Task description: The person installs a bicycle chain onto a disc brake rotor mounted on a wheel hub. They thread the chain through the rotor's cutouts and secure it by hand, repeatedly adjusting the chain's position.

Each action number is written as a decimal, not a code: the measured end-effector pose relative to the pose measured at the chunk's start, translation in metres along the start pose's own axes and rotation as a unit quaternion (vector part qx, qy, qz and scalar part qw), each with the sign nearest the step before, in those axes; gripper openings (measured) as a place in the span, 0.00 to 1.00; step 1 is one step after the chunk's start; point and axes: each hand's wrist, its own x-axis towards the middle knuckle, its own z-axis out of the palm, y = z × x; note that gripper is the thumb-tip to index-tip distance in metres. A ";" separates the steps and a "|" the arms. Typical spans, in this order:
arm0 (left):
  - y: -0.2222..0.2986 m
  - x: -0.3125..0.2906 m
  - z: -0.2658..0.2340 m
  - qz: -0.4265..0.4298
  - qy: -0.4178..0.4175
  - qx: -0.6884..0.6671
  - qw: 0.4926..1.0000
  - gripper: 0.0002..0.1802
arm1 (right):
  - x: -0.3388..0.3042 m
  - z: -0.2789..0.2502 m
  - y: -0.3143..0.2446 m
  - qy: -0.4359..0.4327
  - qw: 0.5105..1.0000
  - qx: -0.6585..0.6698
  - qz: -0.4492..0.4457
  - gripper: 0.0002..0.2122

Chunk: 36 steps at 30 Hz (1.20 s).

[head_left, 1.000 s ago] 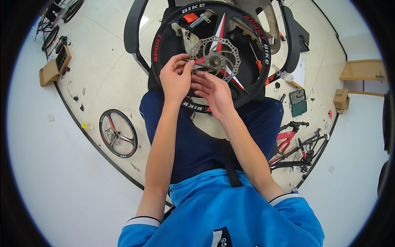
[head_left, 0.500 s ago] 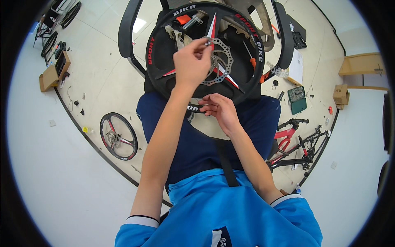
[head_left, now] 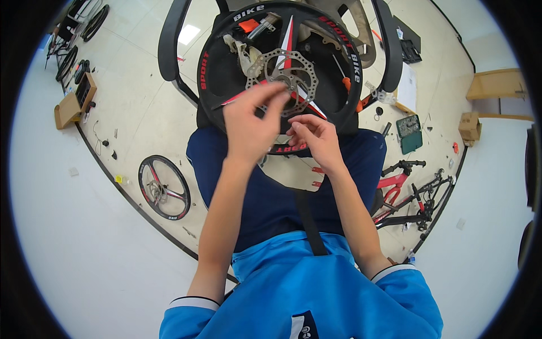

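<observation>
A black three-spoke bicycle wheel (head_left: 204, 101) with red and white spoke trim lies flat on the chair in front of my knees. On its hub rests a silver disc brake rotor (head_left: 309, 70) with a perforated ring. My left hand (head_left: 248, 127) hovers over the rotor's near left side, its fingertips by the hub and smeared by motion. Close to the rotor's near edge, my right hand (head_left: 319, 140) has its fingers curled in toward the thumb. Whatever sits between those fingertips is hidden or too small to name.
Through the spokes show a pale crumpled glove (head_left: 240, 52), a metal cylinder (head_left: 264, 27) and an orange-handled screwdriver (head_left: 346, 83). Chair armrests (head_left: 389, 48) flank the wheel. On the floor are another wheel (head_left: 185, 195), a green case (head_left: 411, 142) and a red-black bike frame (head_left: 420, 206).
My left hand has come down from the rotor's upper edge toward its hub. My right hand has risen slightly to the right, its fingers drawn closer. The rotor now lies nearer the wheel's centre.
</observation>
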 end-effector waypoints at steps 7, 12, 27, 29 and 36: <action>0.001 -0.054 0.027 0.115 0.007 0.054 0.992 0.11 | -0.017 0.023 0.015 0.082 0.991 -0.002 -0.109 0.09; -0.001 -0.052 0.032 0.097 0.000 0.016 0.995 0.12 | -0.023 0.006 0.014 0.050 0.957 -0.206 -0.200 0.04; -0.034 -0.042 0.009 0.048 -0.116 -0.024 0.992 0.09 | 0.000 -0.041 0.005 -0.060 0.967 0.242 0.046 0.10; -0.040 -0.041 0.009 0.041 -0.129 -0.036 0.990 0.09 | 0.005 -0.048 0.002 -0.072 0.968 0.226 0.076 0.10; -0.061 -0.031 0.011 0.126 -0.074 0.012 0.989 0.09 | 0.038 -0.064 -0.064 -0.093 0.983 -0.155 -0.019 0.10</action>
